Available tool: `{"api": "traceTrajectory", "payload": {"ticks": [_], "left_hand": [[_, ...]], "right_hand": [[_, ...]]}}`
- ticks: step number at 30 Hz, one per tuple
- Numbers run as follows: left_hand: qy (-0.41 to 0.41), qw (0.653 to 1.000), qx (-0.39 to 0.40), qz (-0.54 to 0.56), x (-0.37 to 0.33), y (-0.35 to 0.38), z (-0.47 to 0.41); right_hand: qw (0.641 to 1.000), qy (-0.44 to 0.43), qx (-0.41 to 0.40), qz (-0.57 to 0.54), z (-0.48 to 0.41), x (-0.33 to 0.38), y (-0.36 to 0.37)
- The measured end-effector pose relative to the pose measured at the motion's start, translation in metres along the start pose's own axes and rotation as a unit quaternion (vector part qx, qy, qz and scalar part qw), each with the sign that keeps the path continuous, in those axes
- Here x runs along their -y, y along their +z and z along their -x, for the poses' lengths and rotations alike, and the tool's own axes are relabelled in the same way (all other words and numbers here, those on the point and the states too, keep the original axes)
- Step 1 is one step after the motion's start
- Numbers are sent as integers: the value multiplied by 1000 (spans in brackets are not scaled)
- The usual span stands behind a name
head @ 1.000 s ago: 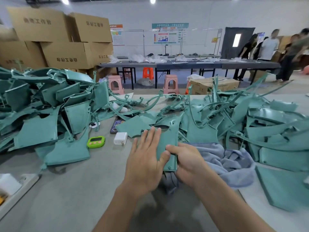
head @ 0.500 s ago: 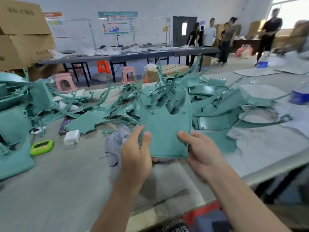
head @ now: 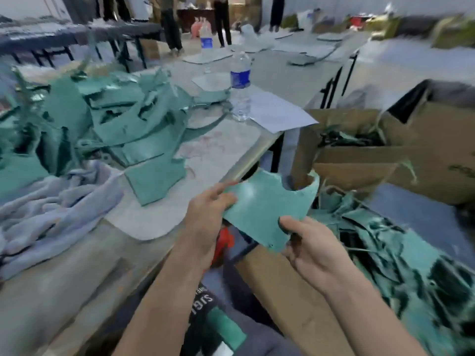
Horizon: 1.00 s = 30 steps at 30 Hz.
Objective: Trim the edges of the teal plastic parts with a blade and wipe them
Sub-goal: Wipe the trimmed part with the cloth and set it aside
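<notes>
An open box (head: 359,155) holding teal offcuts stood just past the table's corner, and more scrap (head: 411,265) lay heaped below the right hand (head: 311,247). A bottle (head: 240,86) stood beside a sheet (head: 277,111) near the pile (head: 123,119) of parts, and a cloth (head: 51,201) lay crumpled at the left. The table (head: 205,155) was pale grey, and people (head: 171,21) stood far back in the blurred room. The left hand (head: 205,217) pinched the part (head: 262,209) at its left edge while the right hand gripped its near corner, so it hung beyond the table's edge. Half a second before, it had been over the table, in front of the pile
</notes>
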State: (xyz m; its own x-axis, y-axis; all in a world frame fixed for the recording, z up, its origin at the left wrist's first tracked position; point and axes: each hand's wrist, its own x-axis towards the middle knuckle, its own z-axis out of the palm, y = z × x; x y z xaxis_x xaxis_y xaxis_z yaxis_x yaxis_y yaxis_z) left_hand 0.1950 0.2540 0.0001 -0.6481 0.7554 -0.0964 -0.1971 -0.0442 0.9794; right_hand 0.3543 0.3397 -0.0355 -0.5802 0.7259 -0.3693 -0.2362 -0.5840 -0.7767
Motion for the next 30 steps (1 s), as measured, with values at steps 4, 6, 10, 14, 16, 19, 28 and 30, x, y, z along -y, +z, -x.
{"api": "traceTrajectory", "payload": {"ticks": [4,6,10,14,16,19,28,30], "left_hand": [[-120,983,136,-26,53,79,7],[-172,971,160,-46,82,111,12],[-259,943,197,-73,134,160,26],[-334,906,260,-28,162,206,36],[-343,889,302,16,166,225,36],[-322,882,336,70,165,257,33],[-261,922,273,-80,172,262,37],[-246,940,230,-63,170,251,27]], "right_hand": [[983,28,-142,-116,5,-16,-93],[967,37,-208,-143,12,-26,-133],[932,43,-307,-188,35,-41,-199],[898,23,-344,-272,57,-31,-257],[887,3,-350,-302,60,-14,-279],[862,-88,-364,-341,54,16,-311],[907,139,-392,-67,25,-31,-327],[921,125,-365,-56,11,-39,-299]]}}
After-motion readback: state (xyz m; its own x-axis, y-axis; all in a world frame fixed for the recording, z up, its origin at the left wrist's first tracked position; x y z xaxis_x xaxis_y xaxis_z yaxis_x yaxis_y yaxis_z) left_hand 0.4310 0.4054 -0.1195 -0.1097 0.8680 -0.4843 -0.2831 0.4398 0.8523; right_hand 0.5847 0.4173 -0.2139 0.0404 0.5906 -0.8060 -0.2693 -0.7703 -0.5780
